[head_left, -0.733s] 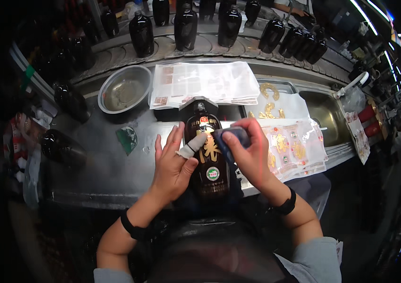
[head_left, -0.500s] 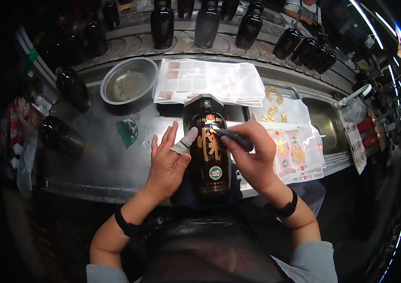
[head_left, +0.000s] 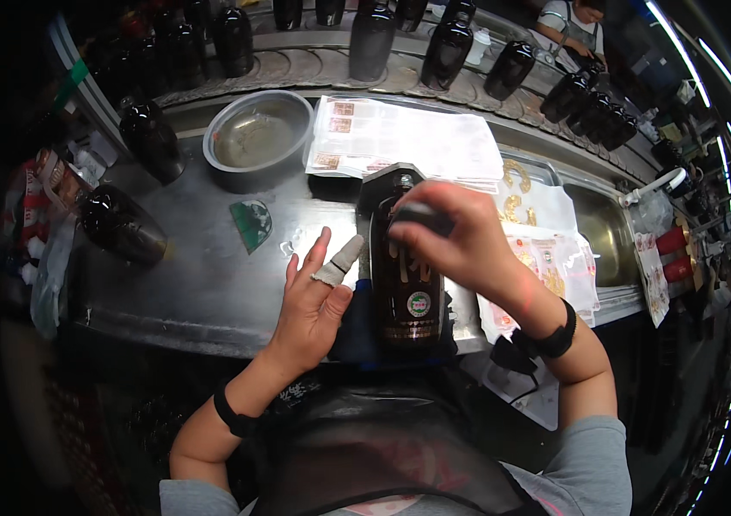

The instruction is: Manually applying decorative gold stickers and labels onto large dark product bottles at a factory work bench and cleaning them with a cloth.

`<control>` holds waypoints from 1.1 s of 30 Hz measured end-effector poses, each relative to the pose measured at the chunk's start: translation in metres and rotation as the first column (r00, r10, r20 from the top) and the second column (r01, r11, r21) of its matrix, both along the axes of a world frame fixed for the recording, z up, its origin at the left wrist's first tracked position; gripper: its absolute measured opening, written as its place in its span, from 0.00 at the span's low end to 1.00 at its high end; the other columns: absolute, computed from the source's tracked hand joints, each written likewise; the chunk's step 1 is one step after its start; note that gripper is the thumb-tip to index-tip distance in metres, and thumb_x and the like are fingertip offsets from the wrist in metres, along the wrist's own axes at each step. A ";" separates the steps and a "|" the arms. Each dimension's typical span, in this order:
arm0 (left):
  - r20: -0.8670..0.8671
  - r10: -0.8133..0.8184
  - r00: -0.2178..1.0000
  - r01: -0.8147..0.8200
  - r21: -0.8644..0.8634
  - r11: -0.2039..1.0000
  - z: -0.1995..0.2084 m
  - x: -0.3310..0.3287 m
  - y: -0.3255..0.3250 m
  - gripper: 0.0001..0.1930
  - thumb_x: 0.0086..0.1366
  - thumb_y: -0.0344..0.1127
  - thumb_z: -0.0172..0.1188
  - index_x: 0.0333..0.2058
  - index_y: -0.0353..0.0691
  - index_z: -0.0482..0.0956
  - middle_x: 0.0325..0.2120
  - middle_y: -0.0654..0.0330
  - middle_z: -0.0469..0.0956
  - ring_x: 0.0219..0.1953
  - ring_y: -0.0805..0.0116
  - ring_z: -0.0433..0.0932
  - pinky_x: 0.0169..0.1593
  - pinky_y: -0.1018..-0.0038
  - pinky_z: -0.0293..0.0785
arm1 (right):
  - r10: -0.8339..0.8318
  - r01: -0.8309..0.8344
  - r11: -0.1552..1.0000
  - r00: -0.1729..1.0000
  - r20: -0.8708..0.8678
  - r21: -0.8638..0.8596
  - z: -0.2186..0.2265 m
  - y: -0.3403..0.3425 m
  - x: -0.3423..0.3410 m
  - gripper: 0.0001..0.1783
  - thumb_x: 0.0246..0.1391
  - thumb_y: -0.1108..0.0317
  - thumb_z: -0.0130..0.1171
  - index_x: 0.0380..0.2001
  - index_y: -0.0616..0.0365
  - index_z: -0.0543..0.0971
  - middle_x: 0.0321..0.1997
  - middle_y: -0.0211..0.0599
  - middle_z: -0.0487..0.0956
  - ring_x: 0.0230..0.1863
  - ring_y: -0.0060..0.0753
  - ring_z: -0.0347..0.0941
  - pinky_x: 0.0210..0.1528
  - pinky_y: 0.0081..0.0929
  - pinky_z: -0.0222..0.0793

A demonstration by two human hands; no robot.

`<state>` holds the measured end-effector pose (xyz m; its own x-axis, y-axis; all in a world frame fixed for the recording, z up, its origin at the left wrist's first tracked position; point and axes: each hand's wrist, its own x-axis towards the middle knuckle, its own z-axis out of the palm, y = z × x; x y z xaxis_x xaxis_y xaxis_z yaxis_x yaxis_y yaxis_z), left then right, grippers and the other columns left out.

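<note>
A glossy dark bottle (head_left: 408, 310) with gold decoration and a round green-and-white emblem lies in front of me, neck away, on a dark support. My right hand (head_left: 460, 232) is closed on a small dark, flat-looking tool (head_left: 423, 217) over the bottle's upper part. The hand hides the shoulder and some of the gold lettering; whether the tool touches the glass I cannot tell. Just left of the bottle, my left hand (head_left: 318, 297) is open, fingers spread, holding nothing. A pale cloth sleeve (head_left: 341, 261) covers its index finger.
A metal bowl of liquid (head_left: 305, 129) stands beyond my left hand, near a green scraper-like piece (head_left: 252, 225). White decal sheets (head_left: 408, 142) lie behind the bottle, others (head_left: 555, 267) to the right before a sink (head_left: 602, 236). Dark bottles (head_left: 447, 56) line a conveyor; another person (head_left: 573, 33) works beyond.
My right hand has risen toward the bottle's neck end with the tool, now covering the upper lettering. My left hand has come slightly away from the bottle. The whole view has shifted a little.
</note>
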<state>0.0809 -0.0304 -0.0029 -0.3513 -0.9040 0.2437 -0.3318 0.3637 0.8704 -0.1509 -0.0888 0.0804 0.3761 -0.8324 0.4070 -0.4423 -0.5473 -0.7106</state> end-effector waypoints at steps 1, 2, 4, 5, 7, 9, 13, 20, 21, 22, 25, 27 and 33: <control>0.003 0.003 1.000 -0.003 0.018 1.000 0.000 0.002 -0.001 0.25 0.76 0.49 0.46 0.66 0.45 0.69 0.68 0.52 0.63 0.74 0.50 0.51 0.70 0.42 0.35 | -0.014 0.008 0.994 0.998 -0.062 -0.107 -0.005 -0.003 0.003 0.13 0.45 0.72 0.69 0.35 0.62 0.78 0.31 0.45 0.80 0.33 0.49 0.79 0.33 0.35 0.75; 0.010 -0.002 1.000 0.001 0.028 1.000 0.001 0.004 0.001 0.25 0.76 0.49 0.46 0.66 0.45 0.69 0.68 0.52 0.63 0.74 0.50 0.51 0.70 0.42 0.35 | -0.039 0.014 0.978 0.992 -0.118 -0.207 -0.009 -0.002 0.008 0.13 0.45 0.73 0.68 0.35 0.62 0.77 0.30 0.45 0.79 0.33 0.51 0.78 0.33 0.36 0.74; 0.048 0.007 0.999 -0.007 0.001 1.000 0.003 0.004 0.002 0.29 0.76 0.53 0.42 0.66 0.41 0.67 0.70 0.46 0.57 0.72 0.51 0.57 0.73 0.52 0.37 | -0.156 0.095 0.937 0.975 -0.158 -0.335 -0.003 -0.003 0.013 0.12 0.43 0.75 0.66 0.34 0.60 0.76 0.29 0.44 0.76 0.32 0.53 0.76 0.33 0.40 0.73; 0.055 0.002 0.999 -0.003 0.008 1.000 0.003 0.005 0.001 0.29 0.76 0.53 0.42 0.66 0.41 0.67 0.70 0.46 0.57 0.72 0.51 0.57 0.73 0.52 0.37 | -0.174 0.052 0.904 0.951 -0.255 -0.425 -0.001 -0.001 0.014 0.12 0.43 0.76 0.69 0.34 0.58 0.79 0.31 0.40 0.78 0.32 0.44 0.78 0.33 0.36 0.73; 0.039 -0.003 0.999 0.004 -0.014 1.000 0.004 0.005 0.001 0.29 0.76 0.52 0.42 0.67 0.38 0.66 0.70 0.45 0.58 0.72 0.52 0.58 0.73 0.56 0.39 | -0.094 -0.052 0.886 0.953 -0.288 -0.461 -0.009 0.012 0.015 0.12 0.41 0.74 0.65 0.33 0.56 0.78 0.31 0.38 0.77 0.32 0.42 0.76 0.33 0.36 0.72; 0.025 -0.022 0.999 0.022 -0.002 1.000 0.006 0.001 -0.001 0.29 0.76 0.52 0.42 0.66 0.38 0.66 0.70 0.44 0.59 0.72 0.53 0.58 0.73 0.57 0.42 | -0.005 -0.178 0.849 0.939 -0.344 -0.498 -0.017 0.040 0.012 0.13 0.39 0.69 0.61 0.33 0.54 0.79 0.32 0.32 0.75 0.33 0.35 0.75 0.33 0.31 0.70; -0.043 -0.048 0.998 0.052 0.096 0.994 0.009 -0.012 -0.001 0.30 0.75 0.47 0.47 0.68 0.35 0.62 0.68 0.45 0.62 0.72 0.53 0.57 0.72 0.58 0.46 | 0.021 -0.021 0.951 1.000 -0.004 -0.308 -0.025 0.070 0.000 0.12 0.39 0.76 0.67 0.33 0.56 0.82 0.28 0.34 0.77 0.28 0.39 0.74 0.32 0.33 0.70; -0.503 0.032 0.864 0.202 0.403 0.893 0.009 -0.056 -0.004 0.43 0.70 0.35 0.60 0.72 0.31 0.41 0.65 0.46 0.64 0.66 0.63 0.63 0.69 0.68 0.57 | -0.139 0.153 0.960 0.988 0.073 -0.236 -0.041 0.088 -0.024 0.14 0.41 0.75 0.72 0.33 0.59 0.80 0.30 0.39 0.79 0.29 0.39 0.76 0.32 0.31 0.71; -0.472 0.046 0.881 0.174 0.412 0.894 0.004 -0.055 -0.006 0.42 0.69 0.35 0.60 0.72 0.31 0.42 0.64 0.46 0.64 0.66 0.63 0.65 0.68 0.68 0.57 | -0.267 0.276 0.960 0.952 0.150 -0.044 -0.035 0.090 -0.021 0.13 0.44 0.74 0.72 0.34 0.60 0.80 0.30 0.39 0.80 0.29 0.35 0.76 0.33 0.28 0.71; -0.439 0.061 0.897 0.145 0.420 0.896 0.002 -0.055 -0.007 0.42 0.68 0.35 0.61 0.71 0.31 0.44 0.63 0.47 0.65 0.65 0.62 0.66 0.68 0.68 0.58 | -0.400 0.373 0.914 0.894 0.200 0.158 -0.032 0.091 -0.018 0.12 0.47 0.72 0.72 0.34 0.60 0.79 0.31 0.39 0.80 0.30 0.31 0.76 0.34 0.26 0.71; -0.482 0.066 0.874 0.176 0.438 0.881 0.012 -0.058 -0.009 0.42 0.67 0.33 0.62 0.72 0.33 0.45 0.62 0.47 0.66 0.63 0.61 0.68 0.68 0.66 0.59 | -0.533 0.356 0.820 0.760 0.371 0.448 -0.066 0.073 -0.033 0.13 0.54 0.68 0.70 0.37 0.60 0.76 0.31 0.30 0.79 0.32 0.18 0.73 0.35 0.22 0.71; -0.474 0.062 0.878 0.173 0.435 0.884 0.009 -0.061 -0.010 0.43 0.67 0.33 0.62 0.72 0.34 0.44 0.62 0.47 0.66 0.64 0.60 0.68 0.68 0.65 0.59 | -0.576 0.372 0.793 0.714 0.398 0.482 -0.079 0.071 -0.045 0.13 0.55 0.68 0.70 0.37 0.60 0.75 0.32 0.29 0.79 0.33 0.16 0.72 0.35 0.20 0.70; -0.437 0.081 0.896 0.136 0.442 0.886 0.013 -0.059 -0.008 0.44 0.66 0.34 0.62 0.71 0.30 0.42 0.62 0.46 0.65 0.64 0.59 0.67 0.68 0.65 0.59 | -0.470 0.283 0.863 0.752 0.462 0.418 -0.056 0.070 -0.028 0.13 0.56 0.69 0.69 0.36 0.60 0.74 0.30 0.27 0.78 0.32 0.14 0.71 0.35 0.18 0.69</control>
<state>0.0216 -0.0385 0.0097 -0.3343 -0.9408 -0.0555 0.1207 -0.1012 0.9875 -0.1791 -0.0186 0.0246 -0.1950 -0.9702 0.1441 -0.0646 -0.1339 -0.9889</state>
